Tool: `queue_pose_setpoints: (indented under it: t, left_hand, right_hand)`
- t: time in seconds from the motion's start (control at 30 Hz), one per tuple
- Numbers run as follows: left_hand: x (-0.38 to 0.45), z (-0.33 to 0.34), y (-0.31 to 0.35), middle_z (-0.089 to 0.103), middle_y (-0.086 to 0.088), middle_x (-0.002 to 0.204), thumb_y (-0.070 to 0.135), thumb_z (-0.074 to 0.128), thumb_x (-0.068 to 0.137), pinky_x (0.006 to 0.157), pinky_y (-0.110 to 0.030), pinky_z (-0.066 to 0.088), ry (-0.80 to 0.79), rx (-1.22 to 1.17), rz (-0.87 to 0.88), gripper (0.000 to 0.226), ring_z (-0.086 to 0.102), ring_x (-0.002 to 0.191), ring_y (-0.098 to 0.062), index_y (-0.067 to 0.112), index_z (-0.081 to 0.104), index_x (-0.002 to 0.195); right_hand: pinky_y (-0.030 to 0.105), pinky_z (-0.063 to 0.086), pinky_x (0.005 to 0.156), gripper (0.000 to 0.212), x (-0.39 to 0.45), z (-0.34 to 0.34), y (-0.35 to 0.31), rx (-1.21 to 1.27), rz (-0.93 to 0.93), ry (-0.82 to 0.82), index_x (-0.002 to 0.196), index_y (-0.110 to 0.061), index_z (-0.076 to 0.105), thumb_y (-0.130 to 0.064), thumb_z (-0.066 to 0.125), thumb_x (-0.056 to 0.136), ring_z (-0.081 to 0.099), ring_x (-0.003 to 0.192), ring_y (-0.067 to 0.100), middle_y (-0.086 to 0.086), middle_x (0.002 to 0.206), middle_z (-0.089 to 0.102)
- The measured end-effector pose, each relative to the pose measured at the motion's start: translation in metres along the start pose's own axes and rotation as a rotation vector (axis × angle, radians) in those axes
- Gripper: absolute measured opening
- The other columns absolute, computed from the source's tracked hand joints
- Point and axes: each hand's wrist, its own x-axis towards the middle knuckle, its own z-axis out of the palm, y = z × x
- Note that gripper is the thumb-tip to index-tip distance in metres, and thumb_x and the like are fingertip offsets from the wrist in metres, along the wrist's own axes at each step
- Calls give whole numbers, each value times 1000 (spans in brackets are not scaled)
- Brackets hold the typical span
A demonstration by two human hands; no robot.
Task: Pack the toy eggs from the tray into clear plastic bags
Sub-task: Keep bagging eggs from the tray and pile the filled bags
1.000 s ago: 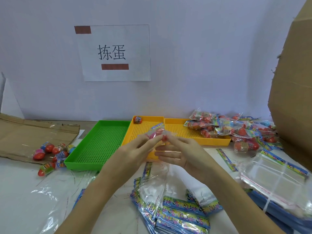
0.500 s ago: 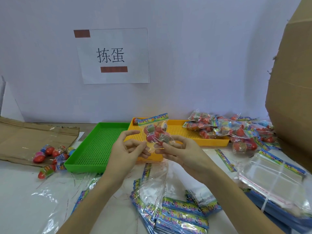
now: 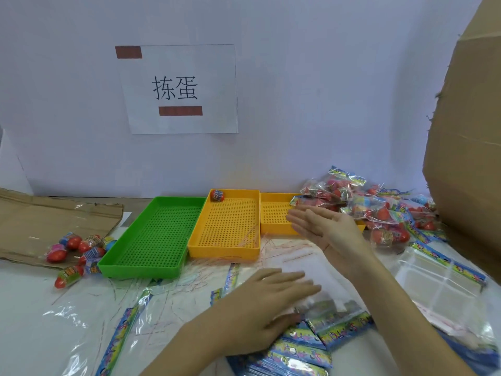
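One toy egg [image 3: 217,195] lies in the far left corner of the middle yellow tray [image 3: 227,251]. A heap of filled bags of eggs [image 3: 363,204] lies at the right, partly over the second yellow tray [image 3: 273,229]. My right hand [image 3: 322,226] hovers open and blurred in front of that heap, holding nothing. My left hand [image 3: 268,308] lies flat with straight fingers on a stack of empty clear bags with blue headers [image 3: 320,335] in front of me.
An empty green tray [image 3: 151,264] stands left of the yellow ones. Loose eggs [image 3: 73,251] lie at the left beside flat cardboard [image 3: 40,221]. More clear bags [image 3: 439,283] lie at the right, below a tall cardboard box [image 3: 469,131].
Both hands held a filled bag of eggs above the yellow tray; that bag is out of my hands now. My right hand has gone right toward the heap, my left down onto the empty bags.
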Motion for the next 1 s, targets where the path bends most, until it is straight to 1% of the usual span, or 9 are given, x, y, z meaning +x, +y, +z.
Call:
queue_pose_setpoints:
  t: [0.17, 0.3, 0.4, 0.5, 0.57, 0.63, 0.8, 0.9, 1.0]
  left_hand:
    - [1, 0, -7, 67, -1, 115, 37, 60, 106, 99, -27, 36, 116, 116, 43, 34, 51, 113, -14, 19, 70, 133]
    - [-4, -9, -11, 70, -1, 102, 36, 46, 111, 84, -28, 43, 196, 101, 10, 37, 59, 95, -18, 12, 75, 114]
    - [-7, -18, -12, 73, 6, 95, 25, 53, 110, 79, -22, 48, 260, -105, -149, 23, 64, 89, -5, 15, 73, 105]
    - [-4, -25, -18, 72, 2, 85, 17, 55, 109, 82, -41, 60, 448, -403, -356, 20, 71, 81, -11, 14, 69, 95]
    - [-5, -31, -22, 71, -8, 83, 19, 56, 108, 81, -55, 61, 584, -573, -459, 24, 73, 78, -19, 9, 70, 91]
    - [-7, -39, -26, 76, -11, 87, 26, 58, 107, 77, -40, 63, 632, -702, -513, 28, 75, 79, -20, 12, 75, 90]
    - [-5, -52, -33, 77, -27, 102, 69, 62, 84, 70, -38, 63, 559, -1274, -656, 72, 78, 80, -35, 2, 77, 106]
    - [-11, -50, -33, 79, -21, 105, 39, 87, 83, 74, -28, 61, 581, -1126, -586, 48, 79, 91, -34, 2, 75, 110]
    - [-13, -47, -33, 79, -21, 93, 23, 84, 82, 75, -28, 62, 689, -1059, -626, 27, 77, 83, -32, 0, 79, 95]
  right_hand:
    - [24, 57, 64, 19, -4, 15, 7, -292, -23, -22, 106, -4, 75, -14, 59, 104, 71, 70, 20, 10, 82, 74]
    - [28, 63, 74, 25, -7, 20, 11, -417, -59, -137, 104, -5, 77, -19, 56, 106, 76, 82, 24, 11, 88, 78]
    - [33, 62, 87, 41, -7, 21, 9, -456, -33, -253, 107, -5, 77, -35, 48, 108, 77, 98, 26, 13, 99, 80]
    - [37, 60, 95, 63, -5, 20, 3, -381, 16, -356, 108, -4, 78, -55, 40, 105, 74, 106, 29, 17, 107, 78]
    - [38, 60, 94, 55, -7, 20, 1, -367, -7, -451, 113, -8, 78, -53, 49, 103, 74, 107, 30, 15, 111, 78]
    - [33, 62, 86, 30, -10, 21, 2, -429, -119, -481, 115, -10, 76, -34, 63, 101, 77, 100, 30, 11, 108, 79]
    - [27, 62, 68, 17, -8, 25, 8, -283, -231, -139, 111, -3, 73, -11, 69, 97, 79, 85, 30, 13, 95, 80]
    - [26, 61, 65, 8, -4, 22, 8, -170, -200, 32, 97, -2, 76, -8, 72, 94, 78, 75, 25, 11, 85, 78]
    - [25, 59, 59, 17, -1, 20, 10, -221, -130, 105, 89, -1, 74, -17, 73, 96, 71, 64, 17, 8, 72, 70]
